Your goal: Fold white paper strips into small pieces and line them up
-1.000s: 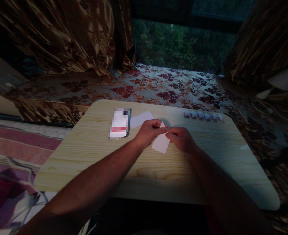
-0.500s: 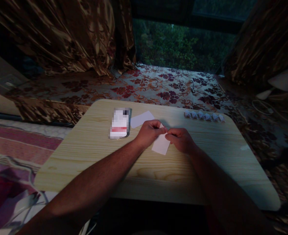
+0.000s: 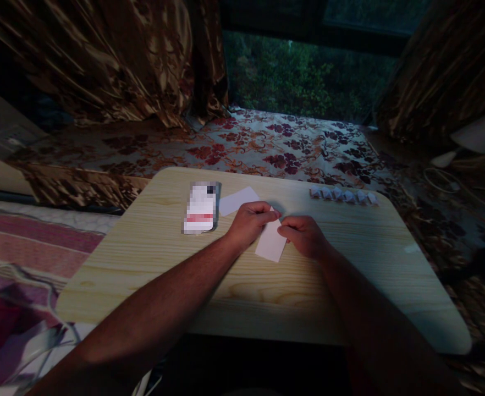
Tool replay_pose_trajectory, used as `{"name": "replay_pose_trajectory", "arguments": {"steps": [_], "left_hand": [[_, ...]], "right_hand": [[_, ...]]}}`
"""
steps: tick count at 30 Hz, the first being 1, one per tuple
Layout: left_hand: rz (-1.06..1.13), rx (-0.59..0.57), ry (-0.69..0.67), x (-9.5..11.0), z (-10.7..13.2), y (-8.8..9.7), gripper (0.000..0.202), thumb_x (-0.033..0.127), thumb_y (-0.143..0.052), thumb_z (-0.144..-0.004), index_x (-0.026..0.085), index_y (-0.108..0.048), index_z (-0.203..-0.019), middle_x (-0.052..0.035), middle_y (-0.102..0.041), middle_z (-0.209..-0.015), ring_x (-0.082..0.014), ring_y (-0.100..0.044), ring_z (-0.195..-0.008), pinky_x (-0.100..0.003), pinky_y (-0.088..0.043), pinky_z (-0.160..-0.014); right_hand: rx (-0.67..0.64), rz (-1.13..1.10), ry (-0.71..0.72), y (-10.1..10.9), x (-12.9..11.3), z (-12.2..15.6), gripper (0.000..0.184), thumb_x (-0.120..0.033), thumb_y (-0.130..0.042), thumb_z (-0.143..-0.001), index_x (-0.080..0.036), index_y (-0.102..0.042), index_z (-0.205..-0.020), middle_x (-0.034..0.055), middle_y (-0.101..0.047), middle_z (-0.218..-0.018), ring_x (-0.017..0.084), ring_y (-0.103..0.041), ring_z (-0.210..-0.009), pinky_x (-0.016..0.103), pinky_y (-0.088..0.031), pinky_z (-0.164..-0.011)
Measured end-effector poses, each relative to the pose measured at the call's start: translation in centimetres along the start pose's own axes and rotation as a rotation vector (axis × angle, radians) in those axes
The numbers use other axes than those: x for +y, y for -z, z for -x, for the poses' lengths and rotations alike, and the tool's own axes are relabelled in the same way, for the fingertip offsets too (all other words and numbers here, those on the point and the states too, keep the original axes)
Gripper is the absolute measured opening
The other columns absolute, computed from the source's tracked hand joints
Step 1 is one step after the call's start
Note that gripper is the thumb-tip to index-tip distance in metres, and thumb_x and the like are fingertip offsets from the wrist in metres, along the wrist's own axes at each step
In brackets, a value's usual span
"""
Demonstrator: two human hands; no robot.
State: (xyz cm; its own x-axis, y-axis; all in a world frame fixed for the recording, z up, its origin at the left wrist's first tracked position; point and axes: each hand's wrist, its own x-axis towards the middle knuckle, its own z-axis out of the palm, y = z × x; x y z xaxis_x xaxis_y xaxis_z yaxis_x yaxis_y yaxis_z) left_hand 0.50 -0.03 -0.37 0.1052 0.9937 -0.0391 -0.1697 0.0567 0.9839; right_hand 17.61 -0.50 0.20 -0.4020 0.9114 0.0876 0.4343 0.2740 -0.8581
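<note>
At far left is a striped bed, with a pale cable lying over its near part. A shiny brown curtain hangs behind, left of the window. The wooden worktop fills the middle, and toward its left back lies a phone, its face blurred out. Just right of it a white sheet lies flat and slanted; whether the two touch I cannot tell

The left hand comes next, its fingers closed in a narrow pinch on the far end of a white paper. Its thumb lies along the top, pointing right, and the forearm slants up from the lower left. The paper is between the hands over the middle of the worktop, its near end free and pointing toward the person

The right hand pinches the paper's right edge near the far end, thumb and forefinger together, the other fingers curled in and partly hidden. It points left, close to the left thumb, its forearm slanting up from the lower right. Farther right, along the back edge, stands a row of small folded pieces, well apart from both hands
</note>
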Motion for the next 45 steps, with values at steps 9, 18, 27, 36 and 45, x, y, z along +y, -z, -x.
{"name": "replay_pose_trajectory", "arguments": {"steps": [9,18,27,36,45], "left_hand": [[0.010,-0.006,-0.015,-0.01,0.05,-0.04,0.021,0.033,-0.074,-0.070,0.017,-0.078,-0.084,-0.0040,-0.070,-0.070,-0.0121,-0.053,-0.056,-0.026,-0.036,-0.054],[-0.038,-0.004,-0.032,0.24,0.02,0.09,0.029,0.040,-0.071,-0.076,0.016,-0.079,-0.089,-0.0017,-0.064,-0.059,-0.0100,-0.043,-0.050,-0.026,-0.029,-0.050],[-0.133,0.023,-0.089,0.63,0.36,-0.28,0.030,0.041,-0.073,-0.075,0.016,-0.079,-0.090,-0.0029,-0.068,-0.065,-0.0107,-0.049,-0.054,-0.024,-0.031,-0.051],[-0.168,-0.001,-0.139,0.00,0.24,-0.20,0.024,0.035,-0.075,-0.073,0.016,-0.078,-0.086,-0.0028,-0.068,-0.065,-0.0101,-0.050,-0.055,-0.023,-0.033,-0.051],[-0.143,0.086,-0.149,0.22,0.25,-0.23,0.021,0.034,-0.075,-0.074,0.015,-0.076,-0.083,-0.0019,-0.067,-0.067,-0.0102,-0.052,-0.058,-0.023,-0.036,-0.054]], "right_hand": [[-0.004,-0.027,-0.018,-0.06,0.02,0.05,0.025,-0.027,-0.057,-0.078,-0.017,-0.057,-0.055,-0.0044,-0.049,-0.050,0.010,-0.043,-0.050,0.025,-0.028,-0.051],[-0.009,-0.008,-0.012,0.12,-0.37,0.13,0.028,-0.027,-0.056,-0.079,-0.017,-0.053,-0.053,-0.0044,-0.046,-0.050,0.010,-0.042,-0.050,0.025,-0.028,-0.051],[0.052,0.041,-0.006,-0.18,-0.01,0.03,0.036,-0.037,-0.055,-0.085,-0.018,-0.049,-0.055,-0.0046,-0.040,-0.051,0.010,-0.037,-0.050,0.026,-0.025,-0.049],[0.052,0.048,0.025,0.00,-0.23,0.19,0.034,-0.032,-0.054,-0.086,-0.018,-0.047,-0.056,-0.0044,-0.037,-0.053,0.009,-0.036,-0.051,0.026,-0.025,-0.050],[0.056,0.120,-0.012,-0.12,0.14,0.12,0.043,-0.044,-0.052,-0.089,-0.018,-0.049,-0.055,-0.0033,-0.045,-0.048,0.010,-0.039,-0.047,0.026,-0.023,-0.047]]}}
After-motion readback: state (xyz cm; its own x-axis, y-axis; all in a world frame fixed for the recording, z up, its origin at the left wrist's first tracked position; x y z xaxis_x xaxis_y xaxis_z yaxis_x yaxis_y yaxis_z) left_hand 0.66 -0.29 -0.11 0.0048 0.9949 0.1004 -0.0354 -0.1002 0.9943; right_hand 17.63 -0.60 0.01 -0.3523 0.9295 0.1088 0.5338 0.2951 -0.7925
